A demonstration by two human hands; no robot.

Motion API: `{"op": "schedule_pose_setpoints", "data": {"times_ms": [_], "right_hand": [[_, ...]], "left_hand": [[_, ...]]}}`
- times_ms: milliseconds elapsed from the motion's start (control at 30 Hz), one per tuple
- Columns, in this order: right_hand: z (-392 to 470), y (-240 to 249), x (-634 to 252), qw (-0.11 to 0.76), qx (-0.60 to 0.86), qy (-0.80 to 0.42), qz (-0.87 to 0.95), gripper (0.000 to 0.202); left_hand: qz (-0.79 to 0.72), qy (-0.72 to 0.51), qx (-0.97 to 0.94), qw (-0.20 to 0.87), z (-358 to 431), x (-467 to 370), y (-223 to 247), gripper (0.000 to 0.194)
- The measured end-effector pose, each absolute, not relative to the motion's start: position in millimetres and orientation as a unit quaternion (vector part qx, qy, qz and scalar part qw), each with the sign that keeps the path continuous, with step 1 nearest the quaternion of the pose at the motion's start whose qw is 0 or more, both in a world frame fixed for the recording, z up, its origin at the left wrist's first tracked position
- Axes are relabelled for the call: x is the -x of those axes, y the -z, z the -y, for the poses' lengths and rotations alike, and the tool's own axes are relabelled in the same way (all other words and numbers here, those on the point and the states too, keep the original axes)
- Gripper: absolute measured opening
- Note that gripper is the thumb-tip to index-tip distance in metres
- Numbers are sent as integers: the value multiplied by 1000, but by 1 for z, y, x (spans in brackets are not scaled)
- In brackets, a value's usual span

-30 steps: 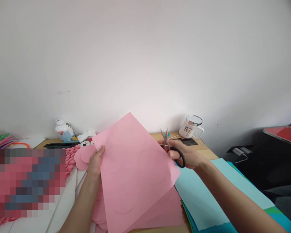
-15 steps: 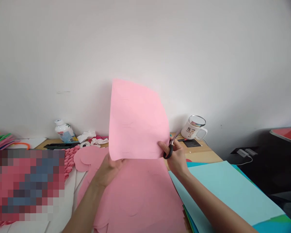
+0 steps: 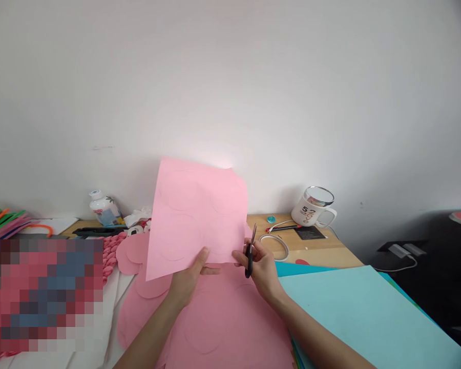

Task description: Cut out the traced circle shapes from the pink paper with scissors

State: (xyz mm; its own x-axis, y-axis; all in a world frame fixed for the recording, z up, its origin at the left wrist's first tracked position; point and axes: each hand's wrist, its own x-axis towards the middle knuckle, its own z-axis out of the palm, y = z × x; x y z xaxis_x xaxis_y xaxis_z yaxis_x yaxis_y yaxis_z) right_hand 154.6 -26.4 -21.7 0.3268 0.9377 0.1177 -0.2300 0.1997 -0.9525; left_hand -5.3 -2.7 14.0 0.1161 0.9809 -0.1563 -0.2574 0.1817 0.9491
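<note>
A pink paper sheet (image 3: 184, 205) with several faint circles drawn on it is held up above the table. My left hand (image 3: 190, 279) pinches its lower edge near the middle, thumb in front. My right hand (image 3: 264, 266) has scissors (image 3: 249, 259) with black handles hooked in its fingers, blades pointing up. Its thumb and fingertips also grip the sheet's lower right corner. Below both hands lies a stack of pink paper (image 3: 230, 328), marked with drawn circles. Rounded pink cutouts (image 3: 134, 253) lie to the left of it.
Light blue paper (image 3: 361, 307) lies at the right. A white mug (image 3: 311, 207), a black card (image 3: 310, 232), a pen (image 3: 284, 228) and a cable ring (image 3: 280, 246) are behind. At the left are a white bottle (image 3: 104, 209), colourful pipe cleaners (image 3: 3, 223) and a black cutter (image 3: 100, 231).
The pink sheet has come down and to the left, and drawn circles now show on its facing side. My right hand has moved left with the scissors; my left thumb now lies over the sheet's front.
</note>
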Motion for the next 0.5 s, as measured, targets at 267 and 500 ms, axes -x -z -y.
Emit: {"op": "schedule_pose_setpoints", "data": {"times_ms": [267,500], "right_hand": [[34,6,-154,670,421,-428,436,30],[40,21,-141,579,385,-484,532,37]], "left_hand": [[-417,-531,-388,627,4,-14,-29,38],[-325,-588,-371,641,-2,-23,-41,37]]}}
